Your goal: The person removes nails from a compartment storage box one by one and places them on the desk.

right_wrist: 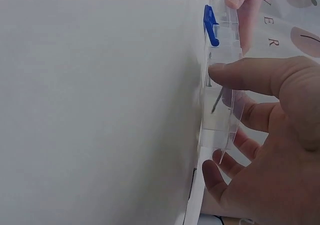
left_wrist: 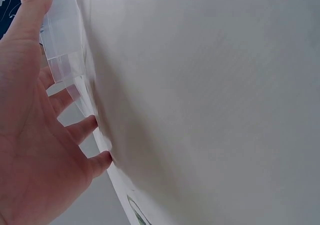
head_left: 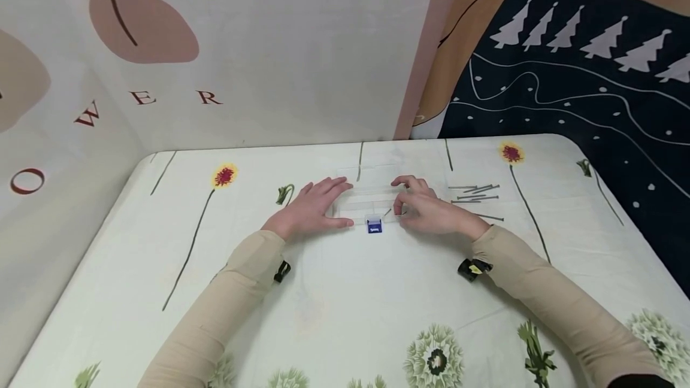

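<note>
A clear plastic compartment box [head_left: 372, 198] with a blue latch [head_left: 374, 225] lies on the table between both hands, its lid raised at the back. My left hand [head_left: 315, 205] rests against the box's left end, fingers spread and thumb along the front wall. At the right end, my right hand [head_left: 428, 208] pinches a nail [right_wrist: 217, 101] between thumb and forefinger, its tip slanting down over a compartment. Another nail [right_wrist: 209, 77] shows through the front wall in the right wrist view, partly hidden by the thumb.
Several loose nails [head_left: 477, 197] lie on the table to the right of the box, beside my right hand. A flower-print cloth [head_left: 345, 304] covers the table. A printed hanging [head_left: 302, 64] rises behind its back edge, with a dark tree-print cloth [head_left: 582, 88] at the right.
</note>
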The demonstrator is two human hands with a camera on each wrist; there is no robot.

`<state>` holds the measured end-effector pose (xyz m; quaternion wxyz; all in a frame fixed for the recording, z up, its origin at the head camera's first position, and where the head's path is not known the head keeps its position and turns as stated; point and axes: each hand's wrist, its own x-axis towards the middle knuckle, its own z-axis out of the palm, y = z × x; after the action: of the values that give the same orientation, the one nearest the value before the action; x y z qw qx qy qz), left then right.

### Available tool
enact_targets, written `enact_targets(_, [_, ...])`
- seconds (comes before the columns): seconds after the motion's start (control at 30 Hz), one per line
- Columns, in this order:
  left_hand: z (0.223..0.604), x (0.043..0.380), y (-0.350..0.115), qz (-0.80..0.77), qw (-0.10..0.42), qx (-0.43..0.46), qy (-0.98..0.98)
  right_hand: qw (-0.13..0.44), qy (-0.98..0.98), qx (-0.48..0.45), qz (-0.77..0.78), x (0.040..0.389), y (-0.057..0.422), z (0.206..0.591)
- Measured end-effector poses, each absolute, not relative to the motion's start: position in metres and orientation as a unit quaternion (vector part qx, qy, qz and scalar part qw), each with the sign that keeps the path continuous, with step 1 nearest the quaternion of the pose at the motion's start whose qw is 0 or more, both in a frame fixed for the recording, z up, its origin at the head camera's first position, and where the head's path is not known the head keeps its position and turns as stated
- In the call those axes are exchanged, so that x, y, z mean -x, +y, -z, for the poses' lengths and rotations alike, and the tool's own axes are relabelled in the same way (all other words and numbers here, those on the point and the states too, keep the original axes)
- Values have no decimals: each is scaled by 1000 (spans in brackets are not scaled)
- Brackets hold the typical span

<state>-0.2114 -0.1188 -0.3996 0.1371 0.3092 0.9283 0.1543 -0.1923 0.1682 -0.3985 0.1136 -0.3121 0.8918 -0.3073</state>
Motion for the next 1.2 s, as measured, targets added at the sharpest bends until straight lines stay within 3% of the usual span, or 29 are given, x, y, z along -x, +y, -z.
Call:
enact_targets(0.7, [401,212,-119,-148,140,-306,930,85,893,338,285,193,170,398])
enact_targets(0.93, [400,211,-119,-151,139,-306,930,99,903,341,242,192,169,398])
enact_targets(1.2, [400,212,-119,-147,141,-307,930,61,897,339,277,192,171,397])
